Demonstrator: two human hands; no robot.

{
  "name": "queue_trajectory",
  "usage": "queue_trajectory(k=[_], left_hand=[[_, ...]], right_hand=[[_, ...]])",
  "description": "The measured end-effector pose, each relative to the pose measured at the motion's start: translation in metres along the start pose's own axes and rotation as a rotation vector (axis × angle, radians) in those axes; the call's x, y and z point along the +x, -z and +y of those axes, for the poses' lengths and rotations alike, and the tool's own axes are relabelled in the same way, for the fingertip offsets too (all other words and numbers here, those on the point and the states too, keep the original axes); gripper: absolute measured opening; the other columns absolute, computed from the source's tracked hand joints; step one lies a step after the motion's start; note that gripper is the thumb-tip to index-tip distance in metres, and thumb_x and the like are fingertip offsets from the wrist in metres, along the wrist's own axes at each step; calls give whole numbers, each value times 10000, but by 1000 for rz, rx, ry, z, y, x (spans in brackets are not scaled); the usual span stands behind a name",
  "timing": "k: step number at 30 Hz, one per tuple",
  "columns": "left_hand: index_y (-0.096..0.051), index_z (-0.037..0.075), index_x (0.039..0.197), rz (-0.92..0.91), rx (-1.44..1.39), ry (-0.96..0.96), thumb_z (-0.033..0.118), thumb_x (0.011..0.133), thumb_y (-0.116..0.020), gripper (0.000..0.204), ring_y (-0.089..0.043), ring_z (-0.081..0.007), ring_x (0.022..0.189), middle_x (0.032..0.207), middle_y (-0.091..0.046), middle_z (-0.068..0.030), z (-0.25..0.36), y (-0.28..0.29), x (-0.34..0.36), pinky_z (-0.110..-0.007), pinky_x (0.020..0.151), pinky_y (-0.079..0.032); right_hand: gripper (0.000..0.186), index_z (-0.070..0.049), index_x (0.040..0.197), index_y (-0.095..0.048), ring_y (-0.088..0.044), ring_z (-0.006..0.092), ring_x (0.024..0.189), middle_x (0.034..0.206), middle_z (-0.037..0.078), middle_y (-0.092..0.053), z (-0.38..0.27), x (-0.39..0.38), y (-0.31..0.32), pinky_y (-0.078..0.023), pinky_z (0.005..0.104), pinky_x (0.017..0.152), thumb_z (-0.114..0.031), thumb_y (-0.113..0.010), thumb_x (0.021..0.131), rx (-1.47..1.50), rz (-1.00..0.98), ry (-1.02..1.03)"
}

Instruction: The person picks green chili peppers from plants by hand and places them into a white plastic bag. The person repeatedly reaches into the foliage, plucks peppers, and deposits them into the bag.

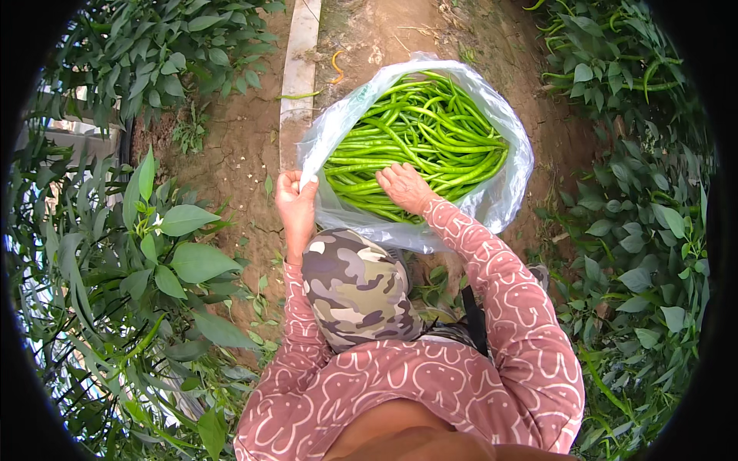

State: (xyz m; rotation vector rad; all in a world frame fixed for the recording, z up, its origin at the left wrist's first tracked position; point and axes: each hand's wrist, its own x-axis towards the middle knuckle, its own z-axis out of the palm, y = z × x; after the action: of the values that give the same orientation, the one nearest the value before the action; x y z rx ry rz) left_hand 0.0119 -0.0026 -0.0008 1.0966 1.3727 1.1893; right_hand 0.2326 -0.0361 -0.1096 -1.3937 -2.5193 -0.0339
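A translucent plastic bag full of long, slender green chili peppers lies open in front of me. My left hand pinches the bag's white, bunched rim at its lower left, thumb uppermost. My right hand rests on the lower middle of the peppers, fingers apart and slightly bent over them, with no pepper clearly gripped. My camouflage-clad knee is just below the bag.
Leafy pepper plants line both sides, left and right, some bearing green peppers. The dirt path runs between them, with a pale concrete strip at its left and a yellow curled pepper beyond the bag.
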Motion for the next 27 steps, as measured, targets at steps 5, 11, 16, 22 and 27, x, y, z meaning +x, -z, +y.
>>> queue_trajectory(k=[5, 11, 16, 22, 27], left_hand=[[-493, 31, 938, 15, -55, 57, 19, 835, -624, 166, -382, -5, 590, 708, -496, 50, 0, -3, -1, -167, 515, -303], [-493, 29, 931, -22, -40, 17, 8, 833, -611, 154, -392, -8, 590, 714, -508, 45, 6, -6, -3, -168, 513, -317], [-510, 27, 899, -6, 122, 55, 47, 828, -627, 138, -408, -22, 584, 693, -502, 40, 6, 1, -6, -188, 512, -338], [-543, 14, 837, -22, 341, 51, 98, 817, -653, 139, -406, -39, 587, 670, -493, 30, 1, 9, -8, -209, 523, -361], [-535, 13, 812, -61, 310, 26, 107, 822, -652, 151, -405, -42, 595, 671, -489, 26, -1, 10, -8, -208, 531, -362]], right_hand=[[251, -35, 964, -571, -528, 249, 864, 890, 86, -537, 3, 21, 23, -430, 406, 730, -137, -565, 735, 187, -32, -96], [149, -67, 876, -625, -530, 259, 909, 905, 93, -555, 12, 75, -1, -422, 410, 730, -111, -559, 750, 42, -150, -93], [179, -88, 894, -676, -548, 245, 969, 969, 77, -595, 9, 97, -22, -430, 380, 752, -149, -590, 749, -76, -415, -241], [241, -83, 872, -662, -585, 262, 890, 925, 99, -602, 6, 86, -25, -437, 380, 754, -185, -632, 655, -100, -483, -217], [236, -32, 781, -636, -620, 338, 842, 876, 221, -631, 30, 84, -6, -485, 436, 738, -188, -627, 604, 277, -453, -467]])
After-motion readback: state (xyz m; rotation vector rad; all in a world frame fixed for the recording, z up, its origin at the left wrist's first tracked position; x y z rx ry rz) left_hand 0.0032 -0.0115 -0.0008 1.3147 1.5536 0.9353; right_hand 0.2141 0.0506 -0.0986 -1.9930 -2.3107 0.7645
